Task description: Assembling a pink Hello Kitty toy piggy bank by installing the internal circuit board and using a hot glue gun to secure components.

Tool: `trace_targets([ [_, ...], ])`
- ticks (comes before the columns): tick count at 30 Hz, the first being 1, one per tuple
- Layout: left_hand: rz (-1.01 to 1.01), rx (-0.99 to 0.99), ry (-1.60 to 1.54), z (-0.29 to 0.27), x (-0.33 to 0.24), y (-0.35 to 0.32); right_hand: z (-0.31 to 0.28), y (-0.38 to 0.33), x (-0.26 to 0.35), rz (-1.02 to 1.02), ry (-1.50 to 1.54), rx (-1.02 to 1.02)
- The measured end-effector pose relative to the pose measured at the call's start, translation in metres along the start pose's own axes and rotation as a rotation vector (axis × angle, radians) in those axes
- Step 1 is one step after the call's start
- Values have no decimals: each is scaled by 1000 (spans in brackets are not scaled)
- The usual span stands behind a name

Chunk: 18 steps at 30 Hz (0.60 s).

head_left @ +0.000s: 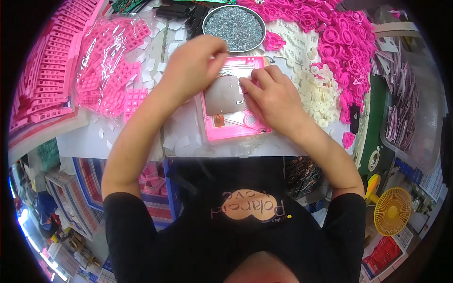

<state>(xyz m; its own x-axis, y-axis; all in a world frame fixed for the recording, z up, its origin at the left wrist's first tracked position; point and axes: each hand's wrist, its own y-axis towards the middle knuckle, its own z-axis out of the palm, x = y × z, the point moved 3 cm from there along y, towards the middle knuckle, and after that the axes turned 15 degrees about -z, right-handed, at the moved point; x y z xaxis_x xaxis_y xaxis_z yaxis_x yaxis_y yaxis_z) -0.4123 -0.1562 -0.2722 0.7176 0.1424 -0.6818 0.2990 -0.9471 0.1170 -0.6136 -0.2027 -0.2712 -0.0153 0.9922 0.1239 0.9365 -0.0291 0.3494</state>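
Observation:
A pink plastic housing [219,134] lies on the worktable in front of me, its inside facing up. Over its middle sits a flat grey plate [222,96] with small slots along its right side. Below the plate, thin wires and a small brown part [219,120] show in the housing. My left hand [198,59] is over the housing's upper left corner, fingers curled in; anything between them is hidden. At the plate's right edge is my right hand [276,96], thumb and fingers drawn together; what they pinch, if anything, cannot be made out.
A round dish of small metal screws [234,29] stands behind the housing. Pink ring-shaped parts [337,42] and white round parts [321,96] are heaped at right. A clear bag of pink keypads [108,66] and stacked pink housings [59,52] fill the left. A yellow fan [392,211] stands lower right.

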Motion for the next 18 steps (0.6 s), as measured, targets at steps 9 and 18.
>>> trace_targets([
  [9,-266,-31,-7,-7,30,-11,-15,8,-13,42,150,25],
  [18,-124,-105,-238,-5,-10,-35,-3,44,-21,331,624,-248],
])
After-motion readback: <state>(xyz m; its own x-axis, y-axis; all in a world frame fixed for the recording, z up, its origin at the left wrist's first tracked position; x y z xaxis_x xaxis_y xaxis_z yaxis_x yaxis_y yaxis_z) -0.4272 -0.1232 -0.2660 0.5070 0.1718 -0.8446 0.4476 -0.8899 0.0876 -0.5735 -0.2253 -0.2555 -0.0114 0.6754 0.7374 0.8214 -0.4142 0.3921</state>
